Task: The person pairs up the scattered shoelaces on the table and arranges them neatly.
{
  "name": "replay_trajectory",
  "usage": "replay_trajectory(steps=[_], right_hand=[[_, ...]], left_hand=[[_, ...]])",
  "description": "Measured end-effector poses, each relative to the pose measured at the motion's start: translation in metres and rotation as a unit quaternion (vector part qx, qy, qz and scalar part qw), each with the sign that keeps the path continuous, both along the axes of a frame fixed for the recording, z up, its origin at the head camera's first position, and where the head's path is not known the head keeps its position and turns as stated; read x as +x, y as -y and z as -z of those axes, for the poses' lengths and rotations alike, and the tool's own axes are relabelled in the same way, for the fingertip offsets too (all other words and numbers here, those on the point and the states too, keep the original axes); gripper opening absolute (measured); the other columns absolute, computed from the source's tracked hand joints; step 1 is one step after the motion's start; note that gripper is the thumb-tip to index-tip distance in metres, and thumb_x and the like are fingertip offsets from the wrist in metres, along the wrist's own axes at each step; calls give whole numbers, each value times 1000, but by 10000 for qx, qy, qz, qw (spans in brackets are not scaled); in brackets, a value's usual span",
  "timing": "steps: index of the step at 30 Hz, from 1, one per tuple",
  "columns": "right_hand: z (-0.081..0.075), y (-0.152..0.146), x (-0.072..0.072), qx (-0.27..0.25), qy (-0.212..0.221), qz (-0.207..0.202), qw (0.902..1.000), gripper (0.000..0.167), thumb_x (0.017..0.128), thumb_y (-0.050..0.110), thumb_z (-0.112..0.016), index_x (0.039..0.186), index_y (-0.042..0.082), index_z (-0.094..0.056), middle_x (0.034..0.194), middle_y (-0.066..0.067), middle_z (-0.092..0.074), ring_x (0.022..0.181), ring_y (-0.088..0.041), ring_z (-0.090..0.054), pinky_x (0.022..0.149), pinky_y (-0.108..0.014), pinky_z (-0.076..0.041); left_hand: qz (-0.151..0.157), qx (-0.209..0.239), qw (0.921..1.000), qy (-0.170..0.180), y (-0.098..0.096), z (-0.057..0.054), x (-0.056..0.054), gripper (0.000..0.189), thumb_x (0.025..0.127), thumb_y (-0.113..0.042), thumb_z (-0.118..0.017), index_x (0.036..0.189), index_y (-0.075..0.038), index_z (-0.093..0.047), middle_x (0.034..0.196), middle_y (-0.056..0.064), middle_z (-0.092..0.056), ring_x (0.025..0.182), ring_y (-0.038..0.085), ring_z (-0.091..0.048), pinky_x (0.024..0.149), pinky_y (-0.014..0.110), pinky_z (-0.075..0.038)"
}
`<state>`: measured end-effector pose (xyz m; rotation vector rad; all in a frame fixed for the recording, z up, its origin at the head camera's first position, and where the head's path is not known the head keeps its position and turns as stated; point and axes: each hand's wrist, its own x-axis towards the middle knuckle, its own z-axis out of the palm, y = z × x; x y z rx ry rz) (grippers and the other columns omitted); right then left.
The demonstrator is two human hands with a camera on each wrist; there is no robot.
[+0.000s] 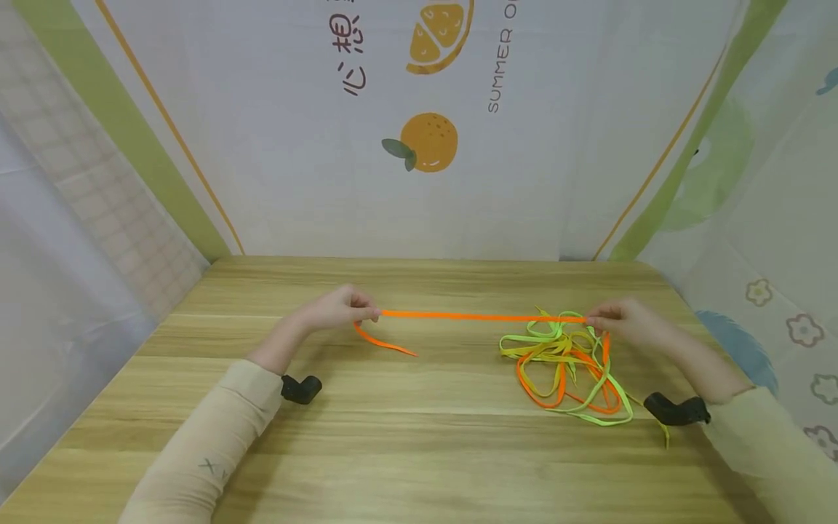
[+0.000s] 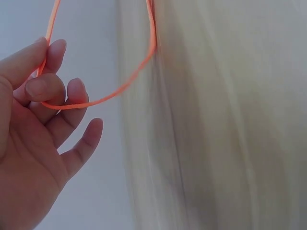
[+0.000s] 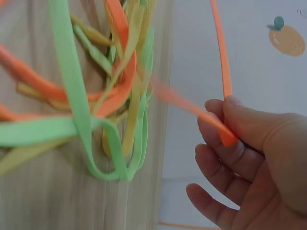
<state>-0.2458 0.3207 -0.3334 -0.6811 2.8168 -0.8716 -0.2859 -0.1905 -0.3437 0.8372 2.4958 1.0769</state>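
Observation:
An orange shoelace (image 1: 481, 317) is stretched straight between both hands above the table. My left hand (image 1: 340, 307) pinches it between thumb and fingers, and its short loose end (image 1: 386, 344) trails to the right below that hand. In the left wrist view the lace (image 2: 122, 88) curves under the fingers. My right hand (image 1: 622, 320) pinches the lace at the other side, and from there it drops toward a tangle of laces. That tangle mixes green laces (image 3: 69, 67), yellow laces (image 3: 132, 115) and orange loops (image 3: 127, 62), lying on the table just left of the right hand.
The wooden table (image 1: 393, 451) spans the lower view. A printed white curtain (image 1: 294, 182) hangs behind it, with more cloth at both sides. Black wrist mounts (image 1: 301, 389) sit at the sleeve cuffs. One yellow lace end (image 1: 666, 437) reaches past the right wrist.

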Motion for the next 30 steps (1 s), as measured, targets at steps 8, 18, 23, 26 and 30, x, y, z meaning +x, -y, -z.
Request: replay_trajectory(steps=[8,18,23,26,30], right_hand=[[2,-19,-12,107,95,291,9995,27,100,14,-53,107,-8,-65,84,-6,-67,80,-25,-61,72,-38,-46],[7,-35,-26,224,36,543,9983,28,100,14,-52,104,-10,-65,88,-12,-68,83,-23,-62,72,-40,-48],[9,-39,-34,295,186,744,9966,33,101,23,-52,98,-7,-66,88,-12,-66,78,-22,-57,65,-35,-44],[10,-43,-41,447,112,937,9945,39,100,31,-52,98,-4,-67,87,-11,-66,76,-23,-56,62,-34,-43],[12,-50,-49,654,-15,1146,9913,43,99,39,-52,100,0,-69,89,-10,-68,79,-22,-59,64,-34,-45]], left_hand=[[-376,54,9992,-77,22,4,-10,27,100,-15,-52,100,8,-67,104,18,-65,81,31,-56,75,40,-47],[-886,122,9960,-6,47,13,-22,30,99,-18,-55,102,9,-66,95,22,-63,79,28,-54,75,43,-45],[-1075,85,9941,94,58,15,-25,32,99,-19,-55,108,10,-65,89,18,-62,72,27,-48,70,39,-43],[-1229,64,9923,168,65,15,-27,35,100,-22,-54,110,11,-64,85,15,-59,66,20,-45,64,34,-42],[-1486,75,9885,276,72,13,-29,37,101,-24,-52,112,10,-62,72,9,-48,60,16,-42,58,29,-39]])
